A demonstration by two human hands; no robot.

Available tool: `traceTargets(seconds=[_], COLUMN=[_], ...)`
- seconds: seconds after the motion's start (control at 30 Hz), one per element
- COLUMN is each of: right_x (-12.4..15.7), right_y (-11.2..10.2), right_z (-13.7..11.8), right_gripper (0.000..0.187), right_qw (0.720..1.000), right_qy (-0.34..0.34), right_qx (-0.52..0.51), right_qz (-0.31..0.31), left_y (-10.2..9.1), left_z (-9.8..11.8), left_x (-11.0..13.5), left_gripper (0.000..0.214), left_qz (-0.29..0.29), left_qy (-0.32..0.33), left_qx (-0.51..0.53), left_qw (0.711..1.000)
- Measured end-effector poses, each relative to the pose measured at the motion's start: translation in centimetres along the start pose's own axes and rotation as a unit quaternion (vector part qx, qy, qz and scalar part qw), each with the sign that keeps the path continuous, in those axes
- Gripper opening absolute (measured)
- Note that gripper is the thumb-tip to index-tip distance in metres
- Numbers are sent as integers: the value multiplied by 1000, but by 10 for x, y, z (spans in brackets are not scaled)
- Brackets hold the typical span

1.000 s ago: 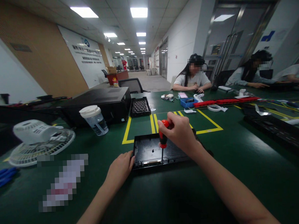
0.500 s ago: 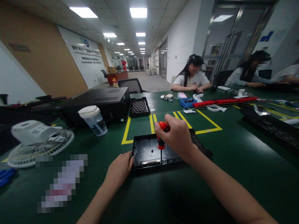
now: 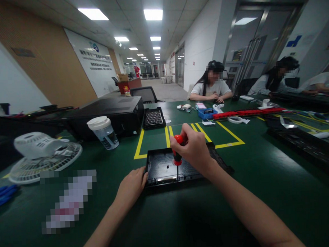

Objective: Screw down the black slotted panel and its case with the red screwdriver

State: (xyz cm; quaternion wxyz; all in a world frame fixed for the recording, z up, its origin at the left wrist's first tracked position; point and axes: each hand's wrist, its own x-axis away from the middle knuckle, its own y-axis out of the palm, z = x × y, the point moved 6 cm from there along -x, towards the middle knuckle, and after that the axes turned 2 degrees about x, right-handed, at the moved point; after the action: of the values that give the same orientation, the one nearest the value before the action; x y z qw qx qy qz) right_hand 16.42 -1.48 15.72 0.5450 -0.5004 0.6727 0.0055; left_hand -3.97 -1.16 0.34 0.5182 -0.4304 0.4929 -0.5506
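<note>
A shallow black plastic housing [image 3: 160, 167] lies on the green table before me, its hollow side up. My right hand [image 3: 192, 146] is closed around the handle of a red-and-black screwdriver [image 3: 178, 157]. The shaft points straight down, and its tip meets the housing near the front edge; any screw there is too small to make out. At the housing's left end, my left hand [image 3: 134, 182] grips the side wall, thumb and fingers pressed against it. The right part of the housing is partly hidden behind my right hand and forearm.
Left stand a lidded plastic cup [image 3: 104, 132], a white fan [image 3: 44, 156] and a large black case [image 3: 107, 114]. A black tray [image 3: 154, 117], a blue box [image 3: 207, 113] and a red strip [image 3: 247, 112] lie farther back. Another black panel [image 3: 302, 144] is at right. A co-worker [image 3: 211, 84] sits opposite.
The fingers of my right hand have shifted slightly on the screwdriver handle. The housing and my left hand stay in place.
</note>
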Motion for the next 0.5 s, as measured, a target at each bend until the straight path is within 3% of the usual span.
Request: traceTargets(seconds=[0.17,0.3,0.4,0.5], right_x=[-3,-4,-4,-2], right_y=[8,18,29,42], right_z=[3,6,11,12], right_gripper=[18,24,28,30], right_qw=[996,976,936,862], right_qy=[4,-1,20,40], right_qx=[-68,-171,-295,-441], right_qz=[-60,-138,-189,-245], left_y=[0,-1,-1,-1], left_z=[0,0,0,0], left_x=[0,0,0,0], left_gripper=[41,41,41,41], left_qz=[0,1,4,2], left_qy=[-1,1,4,7], left_qx=[4,2,1,0], left_qw=[1000,1000,1000,1000])
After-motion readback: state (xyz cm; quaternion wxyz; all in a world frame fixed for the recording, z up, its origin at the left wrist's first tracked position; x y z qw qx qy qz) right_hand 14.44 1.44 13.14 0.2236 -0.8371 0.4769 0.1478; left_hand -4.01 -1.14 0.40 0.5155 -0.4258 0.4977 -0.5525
